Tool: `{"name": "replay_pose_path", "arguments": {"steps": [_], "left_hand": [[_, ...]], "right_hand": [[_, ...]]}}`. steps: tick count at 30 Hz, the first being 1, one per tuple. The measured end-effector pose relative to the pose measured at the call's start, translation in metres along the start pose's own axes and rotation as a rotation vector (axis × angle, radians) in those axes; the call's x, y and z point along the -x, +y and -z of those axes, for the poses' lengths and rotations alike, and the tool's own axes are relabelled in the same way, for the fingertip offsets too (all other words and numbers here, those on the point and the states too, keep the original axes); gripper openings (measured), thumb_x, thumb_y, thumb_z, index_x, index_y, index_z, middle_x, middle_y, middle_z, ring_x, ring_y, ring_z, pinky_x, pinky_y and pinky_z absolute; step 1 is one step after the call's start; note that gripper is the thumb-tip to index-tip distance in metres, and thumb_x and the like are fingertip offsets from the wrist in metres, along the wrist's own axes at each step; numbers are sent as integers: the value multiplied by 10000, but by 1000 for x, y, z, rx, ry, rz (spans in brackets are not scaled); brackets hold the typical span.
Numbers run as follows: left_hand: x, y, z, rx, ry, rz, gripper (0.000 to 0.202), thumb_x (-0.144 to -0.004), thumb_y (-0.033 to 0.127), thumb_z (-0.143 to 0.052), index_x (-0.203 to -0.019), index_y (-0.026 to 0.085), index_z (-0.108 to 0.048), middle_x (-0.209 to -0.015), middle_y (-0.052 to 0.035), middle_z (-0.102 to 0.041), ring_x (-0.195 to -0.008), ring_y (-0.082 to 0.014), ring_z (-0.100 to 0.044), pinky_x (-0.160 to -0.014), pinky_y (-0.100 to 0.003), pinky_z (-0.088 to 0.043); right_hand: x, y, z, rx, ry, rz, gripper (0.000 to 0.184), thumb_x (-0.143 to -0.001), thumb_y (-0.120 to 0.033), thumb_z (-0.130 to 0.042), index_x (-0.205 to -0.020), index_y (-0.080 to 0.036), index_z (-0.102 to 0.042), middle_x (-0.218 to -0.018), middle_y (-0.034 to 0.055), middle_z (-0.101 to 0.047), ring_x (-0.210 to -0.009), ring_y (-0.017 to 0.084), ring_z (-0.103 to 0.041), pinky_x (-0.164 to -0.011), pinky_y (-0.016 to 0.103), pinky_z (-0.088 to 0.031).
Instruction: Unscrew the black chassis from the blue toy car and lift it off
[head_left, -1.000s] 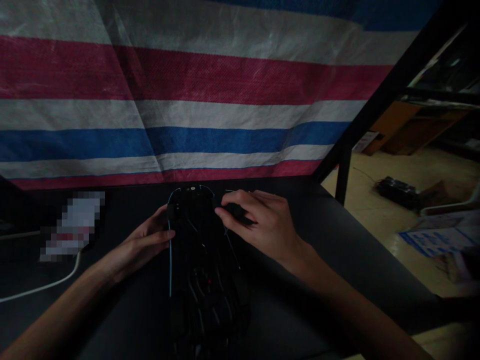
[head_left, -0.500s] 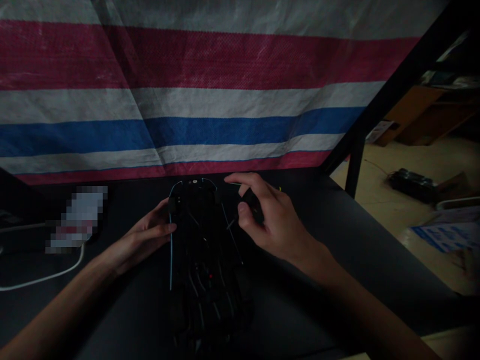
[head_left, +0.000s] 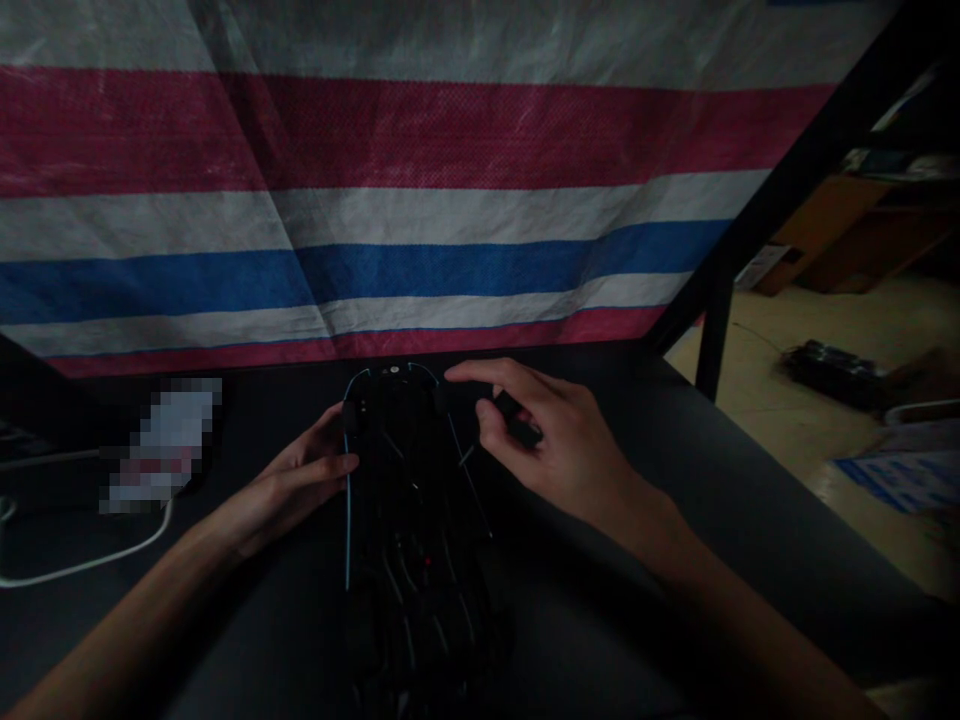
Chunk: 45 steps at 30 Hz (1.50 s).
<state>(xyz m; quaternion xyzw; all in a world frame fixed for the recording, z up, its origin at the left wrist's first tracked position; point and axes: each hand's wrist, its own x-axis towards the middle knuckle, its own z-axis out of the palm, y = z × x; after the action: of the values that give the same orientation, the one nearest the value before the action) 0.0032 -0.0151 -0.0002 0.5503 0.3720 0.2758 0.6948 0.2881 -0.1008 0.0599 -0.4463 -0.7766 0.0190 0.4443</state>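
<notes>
A dark toy car [head_left: 409, 480] lies wheels-up on the black table, its underside showing and thin blue edges along its body. My left hand [head_left: 296, 485] grips the car's left side near the far end, thumb on the edge and the other fingers partly hidden. To the right of the car, my right hand [head_left: 555, 435] curls around a screwdriver [head_left: 469, 456]. Its thin metal shaft points at the car's right edge; whether the tip touches cannot be made out. The dark handle is mostly hidden in my fingers, while the index finger stretches out toward the far wheel.
A striped red, white and blue sheet [head_left: 450, 220] hangs behind the table [head_left: 675, 440]. At left lies a blurred-out flat object [head_left: 169, 440] beside a white cable [head_left: 97, 578]. A black frame post [head_left: 714, 340] stands at right; beyond it are floor items and boxes.
The view has shifted slightly, moving everything a little down and right. My right-hand fingers have turned around the screwdriver handle, so less of it shows. My left hand keeps its hold.
</notes>
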Motion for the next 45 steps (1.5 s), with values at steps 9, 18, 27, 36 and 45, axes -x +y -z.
{"name": "replay_pose_path", "arguments": {"steps": [9,18,27,36,45], "left_hand": [[1,4,-2,0,-2,15,685,-876,323,-717,-1506,394,-457,-1606,-15,-478,-1501,-357,-407,-1192,-502,-435],[0,3,-3,0,-7,8,688,-842,343,-755,-1478,389,-496,-1576,-28,-514,-1447,-374,-479,-1175,-503,-457],[1,3,-3,-12,-27,5,728,-873,339,-708,-1539,377,-416,-1576,-47,-521,-1492,-361,-424,-1195,-512,-430],[1,-1,1,-18,-6,4,777,-842,369,-750,-1541,421,-415,-1635,-7,-449,-1544,-369,-326,-1221,-519,-397],[0,-1,-1,-29,-37,-10,769,-862,403,-718,-1558,384,-392,-1545,-65,-554,-1482,-374,-437,-1208,-527,-406]], "right_hand": [[2,-6,1,93,12,39,380,-952,-162,-516,-1321,-204,-597,-1097,29,-776,-881,181,-714,-846,351,-546],[3,-5,-3,70,3,50,186,-1002,-205,-588,-1157,-292,-644,-1114,-62,-795,-808,124,-742,-779,303,-563],[-1,-4,3,128,-78,54,273,-960,-145,-512,-1216,-237,-542,-1126,58,-731,-975,213,-684,-871,383,-536],[-6,-8,8,126,-147,-84,127,-971,-185,-619,-1072,-262,-611,-942,-47,-761,-667,106,-676,-618,225,-485],[-4,-19,13,372,-130,-82,167,-1020,-384,-586,-1039,-248,-680,-710,-35,-726,-559,148,-640,-570,294,-417]]}}
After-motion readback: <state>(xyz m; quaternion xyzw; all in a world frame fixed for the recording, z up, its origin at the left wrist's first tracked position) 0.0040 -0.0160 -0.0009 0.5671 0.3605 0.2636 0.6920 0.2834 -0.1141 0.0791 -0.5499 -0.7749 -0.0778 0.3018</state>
